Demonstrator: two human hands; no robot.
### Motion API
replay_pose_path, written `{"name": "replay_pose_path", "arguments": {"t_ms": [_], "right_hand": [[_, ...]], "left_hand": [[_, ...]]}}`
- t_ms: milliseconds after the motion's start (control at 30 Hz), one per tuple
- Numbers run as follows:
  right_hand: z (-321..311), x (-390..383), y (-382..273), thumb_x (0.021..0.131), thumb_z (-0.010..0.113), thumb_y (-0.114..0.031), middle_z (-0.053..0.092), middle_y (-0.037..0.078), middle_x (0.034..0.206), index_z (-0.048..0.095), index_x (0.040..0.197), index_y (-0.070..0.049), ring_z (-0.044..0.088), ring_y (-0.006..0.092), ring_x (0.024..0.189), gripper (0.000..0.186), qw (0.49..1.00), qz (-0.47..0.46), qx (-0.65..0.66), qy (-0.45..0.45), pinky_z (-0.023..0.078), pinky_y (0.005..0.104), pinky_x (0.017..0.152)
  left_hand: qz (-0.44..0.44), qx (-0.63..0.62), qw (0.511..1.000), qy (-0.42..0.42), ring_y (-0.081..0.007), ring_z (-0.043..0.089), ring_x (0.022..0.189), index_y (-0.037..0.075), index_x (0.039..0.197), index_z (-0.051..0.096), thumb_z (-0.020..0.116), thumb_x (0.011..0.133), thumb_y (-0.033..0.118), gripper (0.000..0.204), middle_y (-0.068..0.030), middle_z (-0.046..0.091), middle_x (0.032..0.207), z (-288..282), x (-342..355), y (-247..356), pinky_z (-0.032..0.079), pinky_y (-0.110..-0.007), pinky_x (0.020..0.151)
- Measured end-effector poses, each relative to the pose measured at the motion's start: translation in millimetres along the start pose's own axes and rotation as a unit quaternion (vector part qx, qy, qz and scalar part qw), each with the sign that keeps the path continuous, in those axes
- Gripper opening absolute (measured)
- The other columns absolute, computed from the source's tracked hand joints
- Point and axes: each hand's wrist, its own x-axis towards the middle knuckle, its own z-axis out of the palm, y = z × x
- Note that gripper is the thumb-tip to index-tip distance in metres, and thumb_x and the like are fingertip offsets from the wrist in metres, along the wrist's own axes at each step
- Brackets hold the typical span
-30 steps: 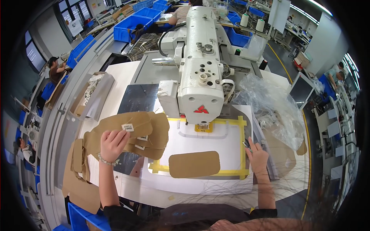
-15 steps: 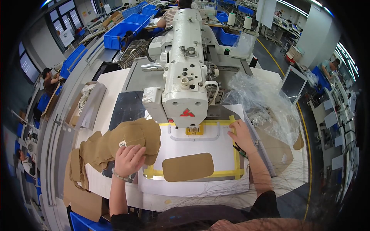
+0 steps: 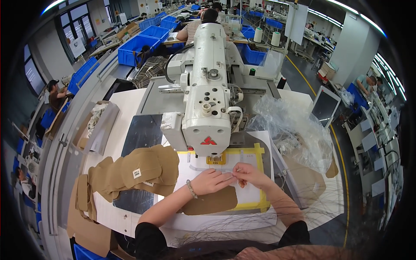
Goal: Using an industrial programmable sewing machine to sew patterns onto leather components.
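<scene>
My left hand (image 3: 212, 181) and my right hand (image 3: 249, 175) meet above the white template sheet, fingertips together. Their fingers are closed in a pinch; whatever lies between them is too small to make out. Beneath my left forearm lies a brown rounded fabric piece (image 3: 212, 202), partly covered. Yellow tape (image 3: 260, 173) borders the white sheet (image 3: 184, 167). Just beyond my hands is the sewing machine head (image 3: 207, 125), with a yellow presser plate (image 3: 216, 159) under it. To the left, a fanned stack of brown fabric pieces (image 3: 149, 167) carries a small white label (image 3: 137, 173).
A crumpled clear plastic bag (image 3: 299, 130) lies right of the machine, near a screen (image 3: 326, 104). At the left stands a cardboard box (image 3: 104, 123) holding pale material. Blue bins (image 3: 138, 48) line the back left. Other people (image 3: 56, 95) sit at stations around.
My left hand has left the brown stack and moved right over the sheet. My right hand has come inward from the template's right edge to meet it. The view has tilted up slightly.
</scene>
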Motion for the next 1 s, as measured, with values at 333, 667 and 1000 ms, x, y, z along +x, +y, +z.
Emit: {"name": "replay_pose_path", "arguments": {"t_ms": [333, 667, 1000], "right_hand": [[12, 14, 13, 0.086, 0.067, -0.019, 0.055, 0.004, 0.095, 0.057, 0.104, -0.009, 0.060, 0.0124, 0.066, 0.023, 0.926, -0.152, -0.250, 0.240, 0.043, 0.0274, 0.053], [20, 11, 17, 0.082, 0.067, -0.030, 0.051, 0.004, 0.099, 0.068, 0.112, -0.022, 0.052, 0.0220, 0.091, 0.031, 0.756, -0.262, -0.568, 0.191, 0.039, 0.0365, 0.075], [30, 13, 17, 0.083, 0.066, -0.035, 0.051, 0.006, 0.105, 0.065, 0.114, -0.021, 0.050, 0.0226, 0.094, 0.035, 0.698, -0.258, -0.635, 0.206, 0.037, 0.0372, 0.076]], "left_hand": [[-0.092, -0.098, 0.990, -0.045, -0.0187, 0.067, 0.088, 0.007, 0.109, 0.063, 0.060, 0.075, 0.010, 0.034, -0.0056, 0.065, 0.111, 39, -31, -19, 0.056, -0.030, 0.068], [-0.116, -0.137, 0.974, -0.136, -0.0218, 0.060, 0.109, 0.008, 0.129, 0.054, 0.060, 0.089, 0.021, 0.043, -0.0084, 0.060, 0.122, 25, -38, -29, 0.051, -0.033, 0.090], [-0.147, -0.187, 0.953, -0.188, -0.0314, 0.048, 0.125, 0.006, 0.141, 0.039, 0.056, 0.090, 0.042, 0.065, -0.0160, 0.047, 0.138, 9, -54, -30, 0.035, -0.043, 0.109]]}}
